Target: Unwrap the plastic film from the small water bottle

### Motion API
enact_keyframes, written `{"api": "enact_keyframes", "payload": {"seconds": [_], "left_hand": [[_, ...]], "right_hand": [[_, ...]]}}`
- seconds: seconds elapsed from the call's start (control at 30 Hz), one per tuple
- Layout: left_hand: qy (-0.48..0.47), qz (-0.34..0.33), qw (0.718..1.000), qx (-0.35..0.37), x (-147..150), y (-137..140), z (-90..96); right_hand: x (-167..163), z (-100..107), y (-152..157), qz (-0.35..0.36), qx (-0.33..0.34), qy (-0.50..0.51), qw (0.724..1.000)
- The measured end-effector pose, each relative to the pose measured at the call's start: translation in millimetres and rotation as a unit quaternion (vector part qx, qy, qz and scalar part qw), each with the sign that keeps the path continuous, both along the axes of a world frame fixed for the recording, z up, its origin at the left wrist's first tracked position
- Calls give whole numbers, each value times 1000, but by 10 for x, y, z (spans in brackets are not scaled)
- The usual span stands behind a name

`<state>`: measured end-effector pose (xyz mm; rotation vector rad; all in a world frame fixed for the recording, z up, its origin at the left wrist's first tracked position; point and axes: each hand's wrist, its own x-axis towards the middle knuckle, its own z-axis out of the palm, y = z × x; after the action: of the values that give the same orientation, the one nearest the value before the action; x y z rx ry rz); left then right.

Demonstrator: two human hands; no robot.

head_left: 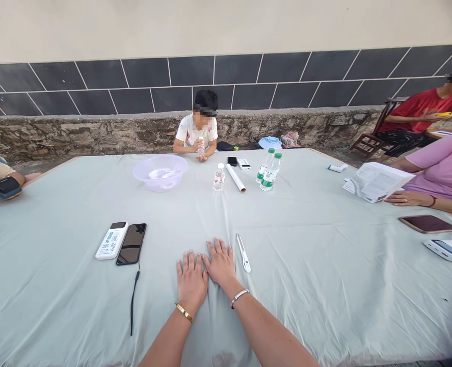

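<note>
In the head view, both hands lie flat on the pale green cloth [287, 285] that covers the counter, in the lower middle of the frame. The left hand [191, 278] has its fingers spread and its palm down; its grip is fully open and holds nothing, and a gold bracelet [183, 312] sits on its wrist. The right hand [220, 262] lies just beside it, touching it at the thumb side, also flat and open and empty, with a silver bracelet [239, 296] on the wrist. Just to the right of the right hand lies a white pen-shaped tool [243, 252], near the fingers but apart from them. To the left of the hands lie a black phone [131, 243] and a white device [111, 240] side by side, and a black cord [134, 300] runs down from the phone. In the upper middle of the frame stand a clear plastic basin [160, 172], a small bottle [218, 177], a white roll [235, 178] and two green-capped bottles [268, 170]. Behind them a person in a white shirt [196, 131] sits at the far edge.
</note>
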<state>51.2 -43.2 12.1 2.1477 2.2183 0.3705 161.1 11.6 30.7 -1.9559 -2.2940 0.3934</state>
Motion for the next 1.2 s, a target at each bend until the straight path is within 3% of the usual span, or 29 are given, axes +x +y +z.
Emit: {"api": "enact_keyframes", "payload": {"seconds": [1.2], "left_hand": [[-1,4,1000,0,-1,2,2]], "right_hand": [[-4,-29,9,0,9,-2,1000]]}}
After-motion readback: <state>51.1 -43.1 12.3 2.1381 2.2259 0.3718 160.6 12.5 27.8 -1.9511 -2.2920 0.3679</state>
